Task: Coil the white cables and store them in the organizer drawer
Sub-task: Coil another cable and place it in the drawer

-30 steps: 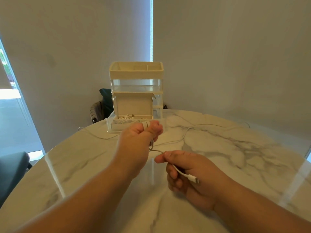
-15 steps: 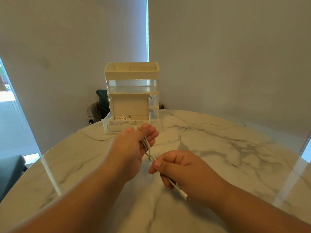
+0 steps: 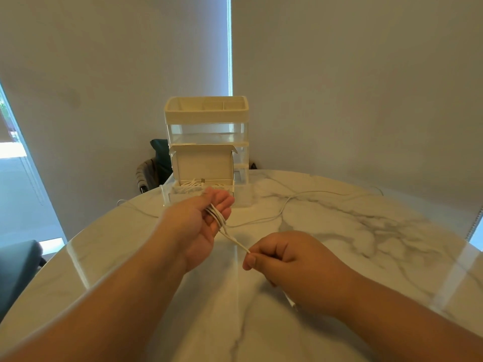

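Observation:
A white cable is wound in a few turns round the fingers of my left hand, which is raised over the marble table. The cable's free end runs taut down to my right hand, which pinches it between thumb and curled fingers. Behind my left hand stands the cream and clear organizer, its bottom drawer pulled out with white cables lying in it. Another white cable trails loose across the table to the right.
A thin cable lies on the table left of the organizer. A dark chair stands behind the table and a dark seat at the left edge. Grey walls and a bright window strip are behind.
My right hand has swung from below the left hand out to the right, pulling the cable end taut. The turns now sit lower on my left fingers, and the plug no longer shows.

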`<state>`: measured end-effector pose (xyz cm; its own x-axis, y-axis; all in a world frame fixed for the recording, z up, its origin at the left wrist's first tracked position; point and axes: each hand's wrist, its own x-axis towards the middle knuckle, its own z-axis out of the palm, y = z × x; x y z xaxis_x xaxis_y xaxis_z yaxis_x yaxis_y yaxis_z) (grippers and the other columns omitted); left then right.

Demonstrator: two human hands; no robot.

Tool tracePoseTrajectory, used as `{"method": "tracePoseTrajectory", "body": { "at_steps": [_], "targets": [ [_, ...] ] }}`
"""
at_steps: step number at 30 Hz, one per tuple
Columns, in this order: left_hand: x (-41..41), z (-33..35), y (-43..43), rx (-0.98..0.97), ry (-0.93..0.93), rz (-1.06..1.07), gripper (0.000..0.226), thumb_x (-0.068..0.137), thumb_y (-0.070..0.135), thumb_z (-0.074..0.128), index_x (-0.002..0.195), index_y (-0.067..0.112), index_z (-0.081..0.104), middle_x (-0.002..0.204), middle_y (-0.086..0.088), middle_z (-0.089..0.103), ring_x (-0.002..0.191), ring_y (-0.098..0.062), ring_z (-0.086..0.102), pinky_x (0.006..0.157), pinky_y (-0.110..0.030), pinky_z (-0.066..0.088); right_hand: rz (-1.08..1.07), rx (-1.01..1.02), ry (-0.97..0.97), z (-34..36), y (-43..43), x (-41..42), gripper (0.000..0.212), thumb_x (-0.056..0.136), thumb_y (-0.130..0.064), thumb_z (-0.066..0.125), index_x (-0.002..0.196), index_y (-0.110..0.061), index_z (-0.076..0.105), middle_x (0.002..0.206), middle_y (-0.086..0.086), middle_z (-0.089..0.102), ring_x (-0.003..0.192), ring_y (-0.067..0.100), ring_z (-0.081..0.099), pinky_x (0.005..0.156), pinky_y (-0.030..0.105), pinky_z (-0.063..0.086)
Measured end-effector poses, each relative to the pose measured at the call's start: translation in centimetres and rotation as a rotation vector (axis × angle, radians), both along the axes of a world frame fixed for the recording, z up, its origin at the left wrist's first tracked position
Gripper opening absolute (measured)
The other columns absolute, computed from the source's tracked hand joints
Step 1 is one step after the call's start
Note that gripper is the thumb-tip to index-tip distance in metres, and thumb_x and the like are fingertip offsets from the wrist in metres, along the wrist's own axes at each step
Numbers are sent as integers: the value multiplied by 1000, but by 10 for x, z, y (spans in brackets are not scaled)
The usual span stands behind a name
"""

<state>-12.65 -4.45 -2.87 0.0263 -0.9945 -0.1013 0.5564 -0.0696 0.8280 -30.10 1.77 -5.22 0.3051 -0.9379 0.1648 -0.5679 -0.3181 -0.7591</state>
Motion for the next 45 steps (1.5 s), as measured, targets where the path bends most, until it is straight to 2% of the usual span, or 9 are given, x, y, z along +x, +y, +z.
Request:
{"method": "tracePoseTrajectory", "body": {
  "at_steps": [5, 9, 13, 17, 25, 30, 33, 40, 45],
  "targets": [
    [-16, -13, 6, -137, -285, -5, 23, 91, 22, 64, 106, 5, 69, 94, -7, 77, 90, -17, 74, 86, -32, 55, -23, 186, -296, -3, 0, 8, 20, 93, -28, 61, 82, -22, 76, 54, -3, 56, 53, 15, 47, 57, 34, 40],
    [-21, -15, 16, -304, -677, -38, 22, 94, 27, 62, 91, 8, 72, 75, 3, 75, 75, -5, 71, 70, -16, 54, -34, 272, -524, -4, -4, 11, 21, 89, -30, 61, 80, -16, 76, 55, 6, 52, 57, 20, 43, 64, 39, 31],
    [-25, -18, 18, -327, -920, -132, 36, 95, 29, 60, 87, -5, 67, 52, 2, 56, 62, -14, 57, 74, -34, 51, -13, 357, -724, -6, -4, 12, 29, 96, -15, 54, 74, -13, 73, 55, 6, 47, 52, 17, 40, 53, 29, 34],
    [-23, -16, 20, -319, -997, -179, 28, 99, 30, 53, 88, 13, 72, 60, 3, 63, 60, -2, 59, 67, -21, 46, -11, 431, -782, -5, -5, 11, 31, 98, -15, 52, 75, -10, 72, 55, 5, 47, 50, 16, 42, 53, 28, 33],
    [-22, -8, 32, -395, -940, -248, 31, 100, 22, 47, 78, 6, 62, 62, 6, 58, 54, 2, 53, 53, -8, 40, -22, 455, -850, -1, -9, 6, 30, 98, -18, 53, 76, -5, 69, 54, 5, 45, 49, 16, 37, 55, 31, 28],
    [-16, -6, 29, -448, -1019, -370, 16, 94, 17, 54, 92, 6, 66, 80, 1, 65, 76, -7, 60, 77, -24, 49, -50, 485, -882, 2, -11, 3, 37, 97, -15, 53, 62, -11, 66, 52, 6, 43, 47, 16, 35, 54, 31, 25],
    [-10, -6, 23, -453, -1006, -515, 30, 80, 30, 61, 96, 6, 66, 90, -16, 68, 84, -22, 62, 90, -46, 50, -55, 506, -891, 0, -12, 3, 42, 96, -14, 53, 55, -15, 66, 53, 6, 42, 47, 16, 35, 54, 31, 24],
    [-6, -16, 16, -551, -1319, -460, 16, 76, 19, 56, 89, 24, 63, 91, -5, 69, 90, -25, 64, 82, -52, 54, -65, 500, -787, 1, -12, -1, 30, 95, -15, 54, 70, -8, 70, 53, 5, 43, 51, 16, 36, 52, 27, 27],
    [-13, -26, 19, -517, -1189, -509, 18, 80, 15, 51, 73, 28, 62, 73, 6, 68, 67, -11, 62, 67, -36, 51, -71, 527, -698, 0, -11, 1, 27, 94, -17, 57, 72, -10, 70, 53, 4, 47, 56, 16, 40, 48, 23, 31]
  ]
}}
